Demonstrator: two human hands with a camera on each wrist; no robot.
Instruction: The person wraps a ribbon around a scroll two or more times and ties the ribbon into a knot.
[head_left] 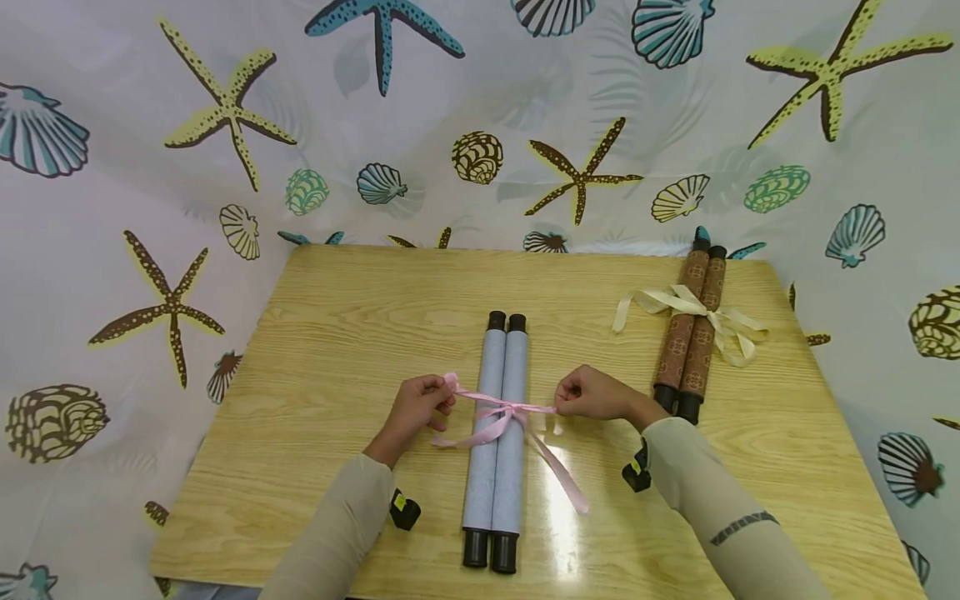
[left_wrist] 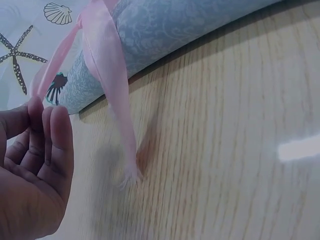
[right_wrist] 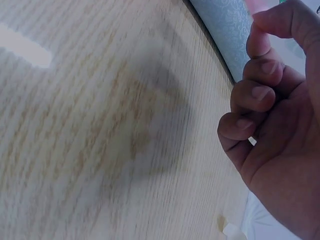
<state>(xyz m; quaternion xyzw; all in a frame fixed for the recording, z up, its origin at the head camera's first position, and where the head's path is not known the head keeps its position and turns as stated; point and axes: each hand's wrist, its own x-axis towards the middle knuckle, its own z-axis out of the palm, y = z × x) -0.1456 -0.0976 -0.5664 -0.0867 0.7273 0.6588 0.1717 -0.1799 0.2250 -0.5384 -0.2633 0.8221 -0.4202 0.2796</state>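
Note:
Two pale blue-grey scrolls (head_left: 491, 467) with black end knobs lie side by side on the wooden table. Around their middle runs a pink ribbon (head_left: 491, 431), crossed in a knot with loops on top. My left hand (head_left: 420, 408) pinches one part of the ribbon between thumb and forefinger, left of the scrolls. On the other side my right hand (head_left: 596, 393) pinches another part, so the ribbon stretches between both hands. Two loose ends hang down; a frayed ribbon tail (left_wrist: 122, 110) shows in the left wrist view. In the right wrist view the pinched ribbon (right_wrist: 256, 6) is mostly cut off.
At the right of the table (head_left: 337, 333), two brown patterned scrolls (head_left: 678, 342) lie together, tied with a cream ribbon (head_left: 660, 300) in a bow. A white curtain (head_left: 420, 125) printed with starfish and shells hangs behind the table. Small black devices (head_left: 405, 510) sit at both wrists.

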